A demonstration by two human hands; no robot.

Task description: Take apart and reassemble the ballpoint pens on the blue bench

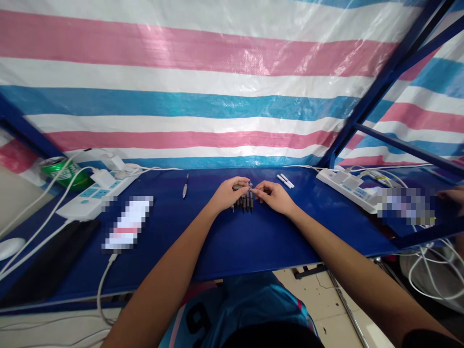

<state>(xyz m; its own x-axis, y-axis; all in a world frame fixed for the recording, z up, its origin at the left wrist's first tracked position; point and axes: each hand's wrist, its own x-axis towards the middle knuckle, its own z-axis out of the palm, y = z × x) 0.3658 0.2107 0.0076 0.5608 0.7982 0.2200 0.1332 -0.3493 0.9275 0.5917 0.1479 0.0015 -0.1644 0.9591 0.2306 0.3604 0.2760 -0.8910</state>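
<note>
Several dark pens (247, 204) lie side by side on the blue tabletop (239, 246), their upper parts covered by my hands. My left hand (229, 194) is closed around a grey pen (237, 187), held level just above the row. Close beside it, my right hand (274, 196) is pinched, fingertips nearly meeting the left ones at the pen's end. Whatever small part sits in the right fingers is too small to make out. A single grey pen (185, 187) lies apart to the left. Slim white sticks (285, 181) lie beyond my right hand.
On the left are a phone (126, 224) on a charging cable, a power strip (97, 193), a green can (65, 171) and a black cloth-like strip (47, 261). At right are another power strip (348, 189), cables and a blue metal frame (377, 92). Another person's hand (453, 195) shows at the right edge.
</note>
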